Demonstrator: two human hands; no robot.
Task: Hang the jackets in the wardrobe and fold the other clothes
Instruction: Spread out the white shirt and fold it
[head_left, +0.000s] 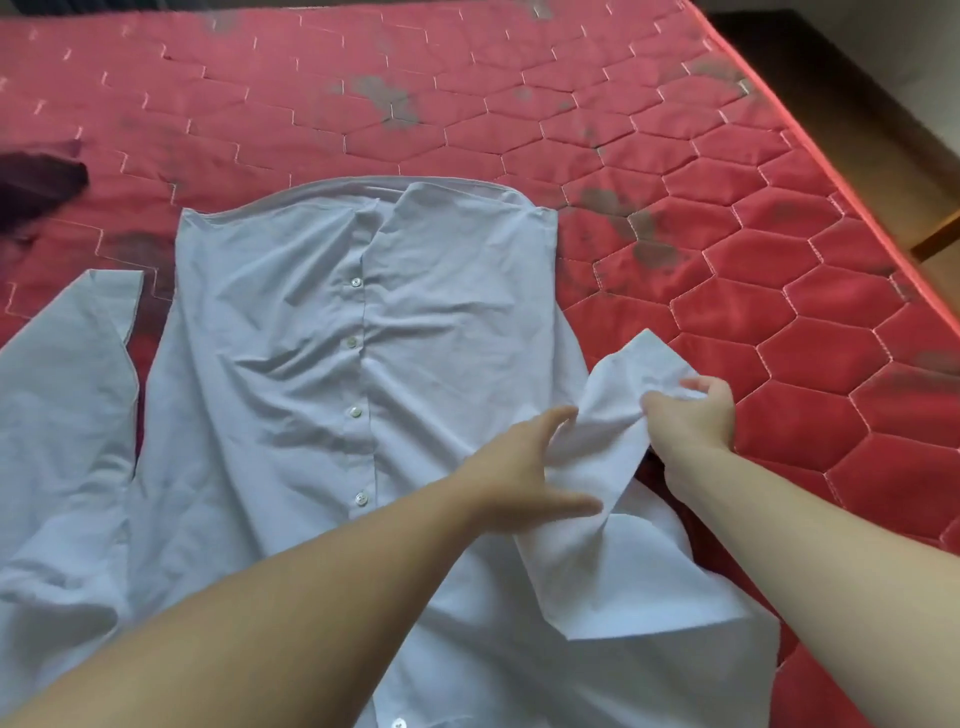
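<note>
A pale blue button-up shirt lies front-up and spread flat on the red quilted mattress, its hem at the far end. Its one sleeve stretches out flat on the left. The other sleeve is bunched and lifted at the right side of the shirt. My right hand pinches that sleeve near its cuff. My left hand reaches across the shirt and grips the same sleeve lower down, fingers partly spread around the cloth.
A dark maroon garment lies at the mattress's left edge. The mattress's right edge runs diagonally, with dark floor and a wooden piece beyond it. Grey stains mark the red cover.
</note>
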